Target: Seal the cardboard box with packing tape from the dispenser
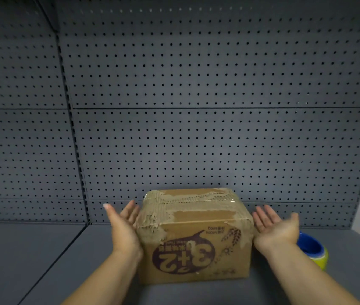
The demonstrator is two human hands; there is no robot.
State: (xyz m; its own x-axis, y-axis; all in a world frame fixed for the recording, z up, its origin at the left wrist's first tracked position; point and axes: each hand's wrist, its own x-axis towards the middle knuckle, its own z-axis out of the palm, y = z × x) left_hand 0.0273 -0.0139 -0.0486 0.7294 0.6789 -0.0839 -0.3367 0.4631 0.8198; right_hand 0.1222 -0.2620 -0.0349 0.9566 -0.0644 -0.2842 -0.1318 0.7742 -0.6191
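box [194, 236] near tabletop back edge, flaps down, old torn tape on top | our left hand [122, 225] and right hand [277, 227]: grip spread, flanking box, empty | tape roll [314, 249] behind right wrist, untouched | no fresh strip visible, sealing all left

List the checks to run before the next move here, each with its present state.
1. Cardboard box on the shelf, flaps closed: ok.
2. Left hand empty and open beside the box: ok.
3. Right hand empty and open: ok.
4. Tape roll in view, behind the right forearm: ok.
5. Tape in hand for sealing: not ok.
6. Old torn tape strips on the top, surface fit for fresh tape: cannot tell.
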